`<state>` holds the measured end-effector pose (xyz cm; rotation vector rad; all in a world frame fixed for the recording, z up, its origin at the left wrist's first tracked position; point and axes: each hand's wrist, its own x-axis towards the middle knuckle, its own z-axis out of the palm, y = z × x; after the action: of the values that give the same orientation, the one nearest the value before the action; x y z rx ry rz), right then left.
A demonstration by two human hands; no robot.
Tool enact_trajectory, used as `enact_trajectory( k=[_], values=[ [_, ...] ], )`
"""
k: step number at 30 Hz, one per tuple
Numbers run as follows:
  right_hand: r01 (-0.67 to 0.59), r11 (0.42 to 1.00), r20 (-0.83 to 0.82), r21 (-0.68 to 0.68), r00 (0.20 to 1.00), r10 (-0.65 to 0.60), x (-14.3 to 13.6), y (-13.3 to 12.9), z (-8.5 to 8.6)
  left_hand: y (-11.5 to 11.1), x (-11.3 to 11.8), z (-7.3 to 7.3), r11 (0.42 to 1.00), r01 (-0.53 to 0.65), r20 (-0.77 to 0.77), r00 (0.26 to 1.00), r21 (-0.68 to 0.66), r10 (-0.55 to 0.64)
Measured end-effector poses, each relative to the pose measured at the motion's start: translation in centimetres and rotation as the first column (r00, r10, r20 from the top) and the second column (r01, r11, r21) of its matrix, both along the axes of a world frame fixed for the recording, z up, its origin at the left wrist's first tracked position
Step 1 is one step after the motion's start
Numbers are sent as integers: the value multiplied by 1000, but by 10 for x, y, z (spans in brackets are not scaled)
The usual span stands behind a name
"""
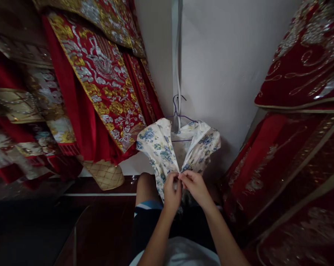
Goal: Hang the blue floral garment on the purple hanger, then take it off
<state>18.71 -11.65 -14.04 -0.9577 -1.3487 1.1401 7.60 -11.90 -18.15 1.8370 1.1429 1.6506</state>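
A white garment with blue and yellow flowers [163,151] hangs on a purple wire hanger [187,117] in front of me. Its neckline falls open in a V down to my fingers. My left hand [172,188] pinches the front edge at the bottom of that V. Right beside it, my right hand [193,184] pinches the other side of the front, fingertips touching or nearly touching those of the left. Whether a button or other fastening lies between the fingers is hidden. The lower part of the garment drops between my knees, mostly behind my hands.
Red costumes with gold and silver embroidery [100,74] hang on the left. More dark red beaded garments [308,66] crowd the right side. A whitish strap [178,55] runs down the pale wall [225,55] to the hanger. Dark glossy floor [106,229] lies at lower left.
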Motion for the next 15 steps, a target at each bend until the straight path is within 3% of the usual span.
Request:
enact_trajectory(
  k=[3, 5, 12, 15],
  values=[
    [37, 999, 18, 20, 999, -38, 5, 14, 6, 4, 2, -1, 999, 43, -27, 999, -13, -43],
    [67, 997, 7, 48, 998, -67, 9, 31, 20, 6, 0, -4, 998, 57, -79, 995, -25, -59],
    [156, 948, 14, 277, 986, -166, 0, 105, 110, 12, -17, -9, 999, 39, -203, 978, -15, -41],
    [187, 941, -49, 284, 982, -180, -7, 121, 134, 16, -28, -12, 996, 72, -273, 959, -46, -81]
  ],
)
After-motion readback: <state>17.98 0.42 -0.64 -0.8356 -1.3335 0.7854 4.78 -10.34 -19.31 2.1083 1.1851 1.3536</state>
